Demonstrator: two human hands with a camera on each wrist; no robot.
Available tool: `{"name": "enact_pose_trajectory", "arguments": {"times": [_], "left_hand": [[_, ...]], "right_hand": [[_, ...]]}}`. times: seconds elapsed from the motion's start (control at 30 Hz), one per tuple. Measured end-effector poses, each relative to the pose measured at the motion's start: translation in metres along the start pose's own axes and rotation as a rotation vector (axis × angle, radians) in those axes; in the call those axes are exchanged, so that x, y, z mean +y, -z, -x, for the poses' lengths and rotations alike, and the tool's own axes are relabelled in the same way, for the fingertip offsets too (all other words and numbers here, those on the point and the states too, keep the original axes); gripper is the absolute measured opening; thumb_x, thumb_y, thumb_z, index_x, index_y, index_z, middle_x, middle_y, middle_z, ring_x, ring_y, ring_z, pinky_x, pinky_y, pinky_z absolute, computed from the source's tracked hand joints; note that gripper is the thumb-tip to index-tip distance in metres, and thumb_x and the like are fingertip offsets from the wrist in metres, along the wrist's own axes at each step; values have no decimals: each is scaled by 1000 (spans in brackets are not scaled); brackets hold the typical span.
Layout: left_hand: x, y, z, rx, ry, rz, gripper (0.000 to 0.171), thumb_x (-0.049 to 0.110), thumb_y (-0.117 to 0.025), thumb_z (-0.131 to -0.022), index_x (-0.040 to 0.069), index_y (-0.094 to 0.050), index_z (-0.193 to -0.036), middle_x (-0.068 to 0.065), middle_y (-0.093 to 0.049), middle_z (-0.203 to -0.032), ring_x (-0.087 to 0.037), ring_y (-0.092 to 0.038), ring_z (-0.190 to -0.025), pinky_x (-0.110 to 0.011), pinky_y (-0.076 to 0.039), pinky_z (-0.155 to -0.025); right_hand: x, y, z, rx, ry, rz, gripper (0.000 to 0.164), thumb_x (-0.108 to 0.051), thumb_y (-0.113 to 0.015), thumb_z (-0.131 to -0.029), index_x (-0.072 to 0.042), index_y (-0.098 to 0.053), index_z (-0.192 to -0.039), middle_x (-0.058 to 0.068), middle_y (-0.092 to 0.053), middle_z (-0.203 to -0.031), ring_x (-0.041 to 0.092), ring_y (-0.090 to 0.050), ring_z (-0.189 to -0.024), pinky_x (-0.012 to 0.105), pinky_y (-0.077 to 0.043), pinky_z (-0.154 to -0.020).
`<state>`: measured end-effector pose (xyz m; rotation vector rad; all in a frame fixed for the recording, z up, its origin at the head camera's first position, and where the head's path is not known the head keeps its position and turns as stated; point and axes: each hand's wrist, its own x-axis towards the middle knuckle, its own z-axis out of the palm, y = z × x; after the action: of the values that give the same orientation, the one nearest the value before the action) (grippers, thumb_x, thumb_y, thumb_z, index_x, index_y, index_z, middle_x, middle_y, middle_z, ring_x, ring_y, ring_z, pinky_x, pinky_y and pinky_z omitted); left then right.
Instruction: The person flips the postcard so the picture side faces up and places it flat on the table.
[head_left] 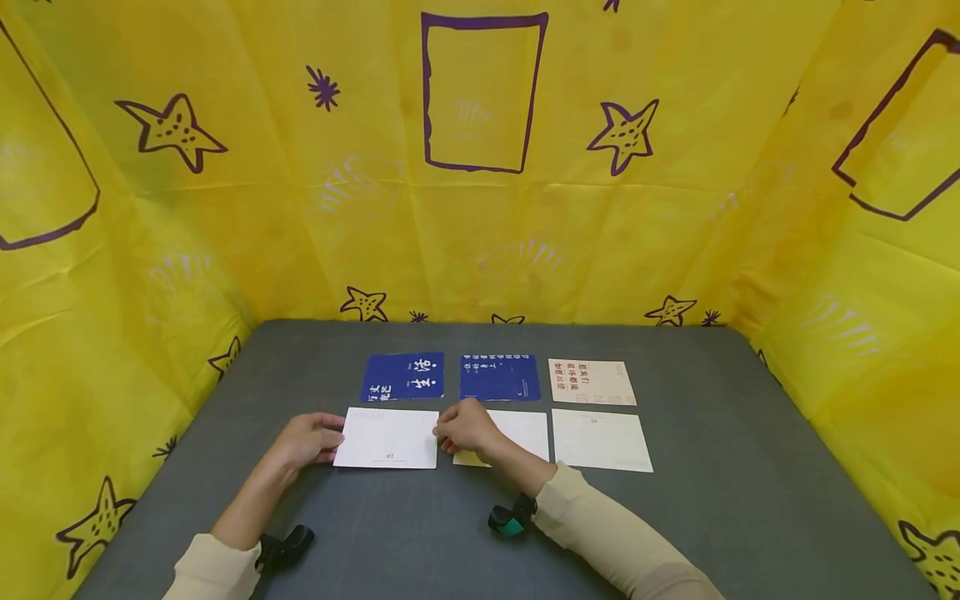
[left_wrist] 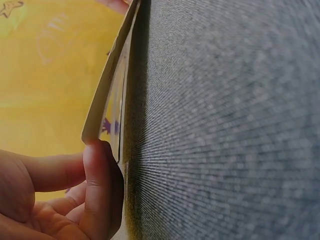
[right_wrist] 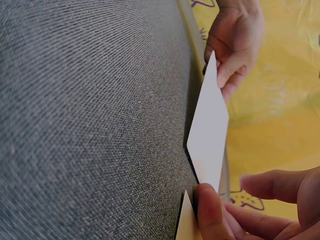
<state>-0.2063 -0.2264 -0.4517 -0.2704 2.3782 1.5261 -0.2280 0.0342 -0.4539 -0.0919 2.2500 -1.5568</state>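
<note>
A white postcard [head_left: 386, 439] with faint print lies between my two hands at the front left of the card group. My left hand [head_left: 307, 440] pinches its left edge between thumb and fingers. At its right edge, my right hand [head_left: 471, 429] holds the corner with thumb and a finger, while the index finger [right_wrist: 270, 184] stands apart from it. In the left wrist view the postcard [left_wrist: 107, 90] is tilted just above the dark tabletop. A second white postcard [head_left: 528, 432] lies partly hidden under my right hand and forearm.
Behind lie two blue postcards [head_left: 402, 377] [head_left: 498, 377] with white characters and a cream postcard [head_left: 592, 382] with red characters. Another white postcard [head_left: 602, 440] lies at the front right. Yellow patterned cloth [head_left: 480, 225] encloses the grey table [head_left: 712, 500] at the back and sides.
</note>
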Motion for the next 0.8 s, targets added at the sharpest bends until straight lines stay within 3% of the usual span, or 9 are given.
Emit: {"name": "enact_pose_trajectory", "arguments": {"times": [0.53, 0.8], "left_hand": [[-2, 6, 2, -43, -5, 42, 43, 6, -55, -86, -11, -43, -123, -3, -62, -83, -10, -59, -68, -23, -53, -61], [-6, 1, 1, -16, 13, 88, 39, 6, -60, -83, -15, -50, -114, -2, -62, -77, -9, -60, -64, -22, -54, -60]], "right_hand": [[3, 0, -1, 2, 1, -33, 11, 1, -62, -76, 7, -67, -83, 13, -65, -69, 13, -57, -46, 27, -53, -47], [3, 0, -4, 75, -30, -122, 14, 6, -65, -72, 7, -65, -85, 10, -61, -61, 12, -55, -44, 25, -51, -43]]}}
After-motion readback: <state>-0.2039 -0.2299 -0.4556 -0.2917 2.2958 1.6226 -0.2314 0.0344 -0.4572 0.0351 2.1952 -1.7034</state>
